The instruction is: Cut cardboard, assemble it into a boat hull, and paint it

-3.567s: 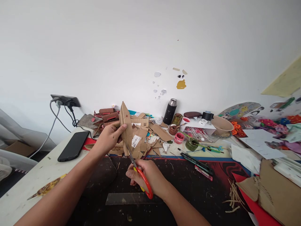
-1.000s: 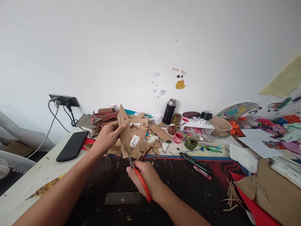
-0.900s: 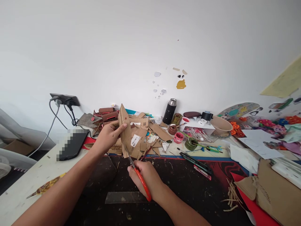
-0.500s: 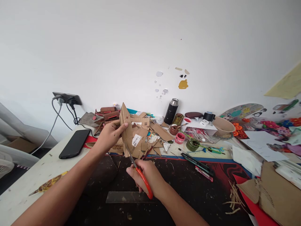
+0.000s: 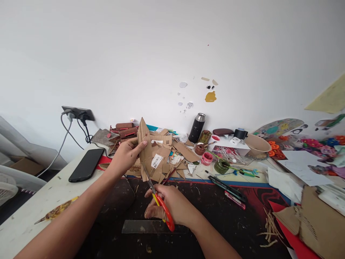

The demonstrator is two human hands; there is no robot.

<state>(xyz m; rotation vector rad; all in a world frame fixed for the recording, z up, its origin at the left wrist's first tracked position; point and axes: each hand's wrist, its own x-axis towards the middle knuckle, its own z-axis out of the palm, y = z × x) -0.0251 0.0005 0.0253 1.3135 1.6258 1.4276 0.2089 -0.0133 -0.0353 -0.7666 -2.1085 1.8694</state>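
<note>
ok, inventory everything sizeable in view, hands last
cardboard piece: 1, brown, centre
scissors: 1, red/yellow handles, centre
cardboard scraps: many, brown, back/right
phone: 1, black, left
socket: 1, dark, left
flask: 1, black, back
pots: several, mixed, back
bowl: 1, beige, right
cutter: 1, dark, right
strip: 1, clear, front
mat: 1, dark, front
twine: several, tan, right
papers: several, white, right
flowers: several, multicoloured, right
table: 1, pale, beneath
left hand: 1, on cardboard piece
right hand: 1, on scissors
</note>
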